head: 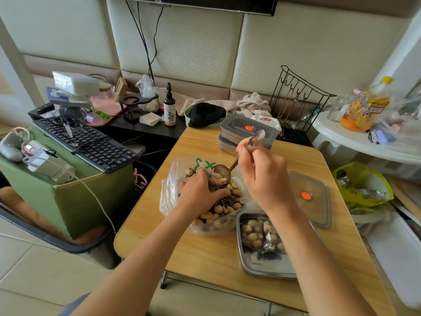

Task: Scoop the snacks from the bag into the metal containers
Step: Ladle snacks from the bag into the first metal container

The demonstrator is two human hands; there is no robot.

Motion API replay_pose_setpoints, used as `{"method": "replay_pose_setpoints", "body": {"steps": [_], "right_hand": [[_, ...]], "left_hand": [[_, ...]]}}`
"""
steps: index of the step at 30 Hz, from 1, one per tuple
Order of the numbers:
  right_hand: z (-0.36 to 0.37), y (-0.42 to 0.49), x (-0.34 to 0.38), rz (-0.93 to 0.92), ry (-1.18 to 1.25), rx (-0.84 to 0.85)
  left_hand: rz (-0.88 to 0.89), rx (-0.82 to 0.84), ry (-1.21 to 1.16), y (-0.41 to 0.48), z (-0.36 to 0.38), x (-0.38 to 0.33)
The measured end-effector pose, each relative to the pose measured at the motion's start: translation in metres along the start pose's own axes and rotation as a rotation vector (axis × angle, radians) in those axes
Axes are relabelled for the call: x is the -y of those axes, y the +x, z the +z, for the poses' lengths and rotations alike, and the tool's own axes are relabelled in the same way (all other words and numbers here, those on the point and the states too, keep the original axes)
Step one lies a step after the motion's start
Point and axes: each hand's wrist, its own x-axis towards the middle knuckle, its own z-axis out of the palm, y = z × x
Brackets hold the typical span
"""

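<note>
A clear plastic bag (169,192) full of wrapped, peanut-shaped snacks (215,216) lies on the wooden table (205,249). My left hand (200,193) reaches into the bag and grips a bunch of snacks and plastic. My right hand (262,176) holds a metal spoon (222,173) by its handle, the bowl dipped into the bag's mouth beside my left fingers. An open metal container (255,267) at the near right holds several snacks (262,233). Its clear lid (307,198) with an orange dot lies just behind it.
Two stacked, lidded metal containers (241,133) stand at the table's far edge. A keyboard (84,142) and clutter fill the left desk. A black wire rack (296,99) stands behind the table. A white side table (364,142) with a bottle and a yellow bag (364,185) are on the right.
</note>
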Motion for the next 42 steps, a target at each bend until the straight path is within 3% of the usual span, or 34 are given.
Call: {"method": "replay_pose_setpoints", "body": {"steps": [7,16,38,42], "right_hand": [[-0.004,0.0,-0.001,0.058,0.023,-0.047],[-0.001,0.002,0.021,-0.166,0.023,0.124],[-0.012,0.004,0.015,-0.105,0.017,-0.109],[-0.012,0.002,0.008,-0.024,-0.045,-0.156]], "left_hand": [[0.017,-0.125,-0.003,0.001,0.004,-0.002],[-0.013,-0.195,-0.159,0.006,0.01,-0.005],[0.004,-0.3,-0.306,0.003,-0.002,-0.012],[0.011,-0.29,-0.344,-0.001,-0.01,-0.01]]}}
